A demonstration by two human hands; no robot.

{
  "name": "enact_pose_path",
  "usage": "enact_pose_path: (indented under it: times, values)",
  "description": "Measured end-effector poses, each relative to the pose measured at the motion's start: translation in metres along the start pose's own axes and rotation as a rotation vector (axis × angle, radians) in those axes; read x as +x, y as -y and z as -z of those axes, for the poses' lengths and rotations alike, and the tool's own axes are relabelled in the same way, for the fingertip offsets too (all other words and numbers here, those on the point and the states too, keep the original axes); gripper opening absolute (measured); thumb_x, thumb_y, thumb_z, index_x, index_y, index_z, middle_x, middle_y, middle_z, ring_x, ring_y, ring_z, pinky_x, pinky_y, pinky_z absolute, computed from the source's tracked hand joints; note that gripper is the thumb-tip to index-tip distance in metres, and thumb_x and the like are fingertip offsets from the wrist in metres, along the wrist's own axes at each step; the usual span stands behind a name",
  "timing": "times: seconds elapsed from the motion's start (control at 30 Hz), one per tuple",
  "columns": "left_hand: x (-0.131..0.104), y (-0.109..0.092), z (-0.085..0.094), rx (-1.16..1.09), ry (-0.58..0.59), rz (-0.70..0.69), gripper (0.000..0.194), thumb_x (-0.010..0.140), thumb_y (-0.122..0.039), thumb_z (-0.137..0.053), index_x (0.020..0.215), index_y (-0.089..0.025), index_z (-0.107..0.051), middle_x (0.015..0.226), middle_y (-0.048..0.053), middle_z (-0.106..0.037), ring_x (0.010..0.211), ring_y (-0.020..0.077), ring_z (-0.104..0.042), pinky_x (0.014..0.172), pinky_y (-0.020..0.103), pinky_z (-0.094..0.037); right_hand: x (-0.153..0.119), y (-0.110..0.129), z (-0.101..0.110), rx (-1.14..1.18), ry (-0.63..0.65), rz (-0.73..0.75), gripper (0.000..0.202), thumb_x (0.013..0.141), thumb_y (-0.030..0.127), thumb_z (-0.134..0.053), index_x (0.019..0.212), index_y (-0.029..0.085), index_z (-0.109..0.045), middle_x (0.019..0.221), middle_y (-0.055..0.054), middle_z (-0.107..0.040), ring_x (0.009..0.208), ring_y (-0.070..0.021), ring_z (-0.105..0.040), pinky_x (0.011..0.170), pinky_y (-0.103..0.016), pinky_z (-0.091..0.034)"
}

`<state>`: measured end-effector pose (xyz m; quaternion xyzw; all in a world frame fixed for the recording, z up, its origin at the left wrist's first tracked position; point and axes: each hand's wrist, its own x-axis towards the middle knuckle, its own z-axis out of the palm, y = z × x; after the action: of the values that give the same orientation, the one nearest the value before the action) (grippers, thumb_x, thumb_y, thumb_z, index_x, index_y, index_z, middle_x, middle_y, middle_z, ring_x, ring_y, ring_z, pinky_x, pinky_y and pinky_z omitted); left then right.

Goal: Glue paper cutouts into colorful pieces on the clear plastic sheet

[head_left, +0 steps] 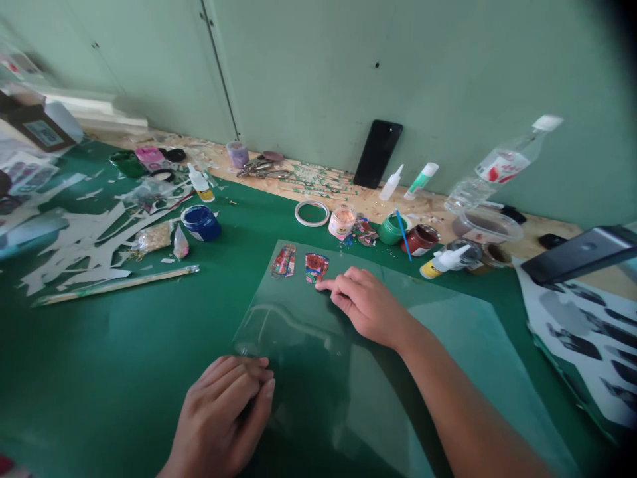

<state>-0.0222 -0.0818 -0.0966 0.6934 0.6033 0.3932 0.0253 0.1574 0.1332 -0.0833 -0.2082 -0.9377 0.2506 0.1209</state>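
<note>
A clear plastic sheet lies on the green table cover. On its far left part are two small patterned pieces with dark outlines: a left piece and a right piece, mostly red and brown with blue edges. My right hand reaches over the sheet, index finger stretched to the lower edge of the right piece, other fingers curled, nothing held. Near the sheet's left edge rests my left hand, its fingers curled together with the thumb alongside; no object shows in it, and its palm is hidden.
Paint jars, blue, green and brown-red, stand around the sheet. A glue bottle leans at right. Behind are a phone and a plastic bottle. Paper scraps cover the left; a printed sheet lies right.
</note>
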Motion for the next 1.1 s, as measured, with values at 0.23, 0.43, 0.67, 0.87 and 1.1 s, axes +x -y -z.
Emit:
enact_pose_path:
  times: [0.23,0.43,0.67,0.87,1.1]
  values:
    - [0.000,0.000,-0.002,-0.020,-0.024,0.009,0.018,0.083,-0.002,-0.060,0.075,-0.018,-0.058,0.076,0.000,-0.070,0.081,0.0127,-0.069,0.081,0.025,-0.052,-0.002,0.001,0.001,-0.012,-0.027,-0.020,0.023,0.100,0.020,-0.043,0.113,0.021,-0.062,0.101,-0.006,-0.069,0.093,-0.0213,-0.054,0.087,-0.037,-0.041]
    - [-0.001,0.000,-0.002,-0.023,-0.019,0.024,0.018,0.083,-0.002,-0.060,0.075,-0.018,-0.057,0.077,0.000,-0.070,0.082,0.0129,-0.069,0.081,0.025,-0.052,-0.003,-0.002,-0.002,-0.003,-0.034,-0.005,0.017,0.099,0.017,-0.044,0.099,0.021,-0.060,0.108,-0.005,-0.070,0.092,-0.0206,-0.054,0.088,-0.037,-0.042]
    - [-0.002,0.000,-0.002,-0.023,-0.015,0.022,0.018,0.084,-0.003,-0.059,0.075,-0.018,-0.058,0.074,0.000,-0.069,0.081,0.0136,-0.069,0.079,0.026,-0.053,-0.002,0.000,-0.005,-0.079,-0.063,-0.010,0.026,0.099,0.018,-0.043,0.118,0.020,-0.061,0.094,-0.007,-0.069,0.092,-0.0229,-0.055,0.085,-0.038,-0.043]
    - [-0.003,0.000,-0.004,-0.030,-0.020,0.026,0.018,0.083,-0.002,-0.060,0.076,-0.018,-0.058,0.075,0.000,-0.069,0.082,0.0129,-0.069,0.079,0.026,-0.052,-0.003,0.000,-0.006,-0.058,-0.077,-0.020,0.026,0.099,0.017,-0.044,0.116,0.021,-0.062,0.095,-0.006,-0.070,0.091,-0.0224,-0.056,0.085,-0.038,-0.044]
    - [-0.001,-0.001,-0.003,-0.029,-0.026,0.019,0.018,0.084,-0.002,-0.059,0.075,-0.018,-0.058,0.073,0.000,-0.068,0.080,0.0129,-0.068,0.078,0.026,-0.053,-0.003,0.002,-0.007,0.029,-0.060,0.022,0.016,0.099,0.016,-0.042,0.095,0.022,-0.057,0.106,-0.006,-0.072,0.092,-0.0209,-0.056,0.086,-0.037,-0.045]
